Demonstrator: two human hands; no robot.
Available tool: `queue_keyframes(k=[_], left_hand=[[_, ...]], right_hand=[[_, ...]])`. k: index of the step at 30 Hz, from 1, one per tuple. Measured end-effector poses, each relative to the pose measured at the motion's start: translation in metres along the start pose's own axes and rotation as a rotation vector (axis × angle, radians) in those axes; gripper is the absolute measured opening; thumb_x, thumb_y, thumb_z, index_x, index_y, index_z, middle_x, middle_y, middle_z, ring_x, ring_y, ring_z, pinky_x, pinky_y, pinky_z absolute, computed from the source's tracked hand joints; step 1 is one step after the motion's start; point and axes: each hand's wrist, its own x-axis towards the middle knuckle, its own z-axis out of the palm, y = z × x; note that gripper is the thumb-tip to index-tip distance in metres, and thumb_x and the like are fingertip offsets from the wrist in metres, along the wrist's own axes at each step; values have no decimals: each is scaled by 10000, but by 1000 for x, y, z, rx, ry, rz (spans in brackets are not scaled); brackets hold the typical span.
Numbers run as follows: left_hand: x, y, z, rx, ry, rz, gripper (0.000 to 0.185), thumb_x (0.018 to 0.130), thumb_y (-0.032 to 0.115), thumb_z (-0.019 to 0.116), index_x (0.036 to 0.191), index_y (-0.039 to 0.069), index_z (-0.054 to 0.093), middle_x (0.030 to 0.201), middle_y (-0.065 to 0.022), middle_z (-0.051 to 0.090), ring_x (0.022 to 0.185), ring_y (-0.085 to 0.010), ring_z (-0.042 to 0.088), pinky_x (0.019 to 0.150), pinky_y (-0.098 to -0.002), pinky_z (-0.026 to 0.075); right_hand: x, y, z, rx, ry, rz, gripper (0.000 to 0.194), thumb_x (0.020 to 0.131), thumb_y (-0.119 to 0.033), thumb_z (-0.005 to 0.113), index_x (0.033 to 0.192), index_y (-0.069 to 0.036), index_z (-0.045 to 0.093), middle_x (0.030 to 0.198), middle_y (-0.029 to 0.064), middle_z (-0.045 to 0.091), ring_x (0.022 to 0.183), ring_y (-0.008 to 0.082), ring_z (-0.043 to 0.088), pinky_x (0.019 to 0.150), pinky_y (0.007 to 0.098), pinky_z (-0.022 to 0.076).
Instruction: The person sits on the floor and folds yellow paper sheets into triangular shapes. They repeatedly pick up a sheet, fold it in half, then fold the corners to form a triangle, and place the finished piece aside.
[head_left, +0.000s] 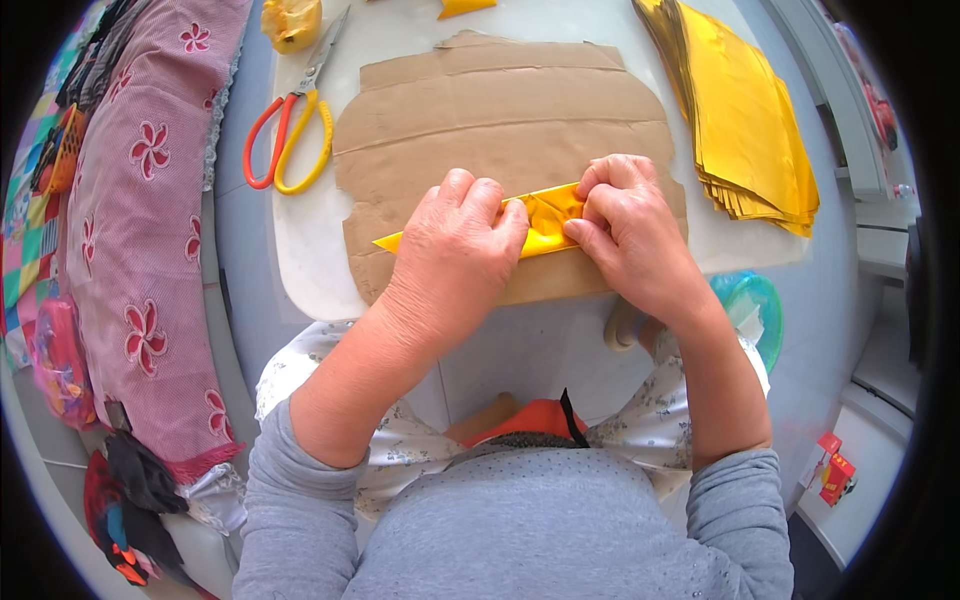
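Both hands grip one strip of shiny gold foil paper (546, 222), folded long and narrow with a pointed left tip. My left hand (466, 232) pinches it near the middle, thumb bent over the front, and covers part of its length. At the strip's other end, my right hand (628, 225) has its thumb on the lower edge and its fingers on the upper edge. The foil between the hands is creased and partly opened up. Beneath it lies a flattened sheet of brown cardboard (495, 142).
Scissors (300, 112) with red and yellow handles lie left of the cardboard on the white table (315, 262). A stack of gold foil sheets (742, 127) is on the right. Beyond are a yellow object (291, 24) and another gold piece (465, 6). A green bin (766, 322) stands below right.
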Motion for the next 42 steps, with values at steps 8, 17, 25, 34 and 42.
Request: queue_keyframes(k=[8,17,25,34,42], left_hand=[[-4,7,4,-6,-46,28,396,760,116,697,1099,-86,660,1105,-169,571,1067,-309,537,925,-397,506],[-27,22,7,-167,-242,-67,980,818,355,806,1522,-90,291,1615,-294,233,1517,-452,219,1239,-525,203],[-29,20,9,-109,-257,-49,1223,635,386,930,1565,-18,246,1641,-264,217,1537,-419,206,1241,-521,195],[-31,21,18,-52,-169,-57,1098,668,360,910,1524,-23,340,1619,-230,305,1519,-382,282,1224,-523,239],[-30,21,15,-28,-198,-41,1091,657,332,910,1524,-21,349,1604,-231,337,1515,-381,294,1228,-524,235]], right_hand=[[-2,3,6,4,65,9,223,824,-31,744,733,18,546,1097,156,607,1126,352,526,966,416,451],[-6,6,9,-14,102,-1,219,838,-52,747,743,22,564,1106,168,610,1132,356,526,973,411,460],[-19,15,20,-108,299,-124,307,911,-280,727,969,2,621,1239,191,573,1266,376,481,1032,453,443],[-37,-8,34,-387,-2,-248,960,818,-672,615,1487,0,468,1638,233,243,1523,430,187,1236,546,222],[-50,14,16,-488,-23,-188,1000,760,-650,672,1475,20,473,1641,237,252,1533,427,183,1239,560,195]])
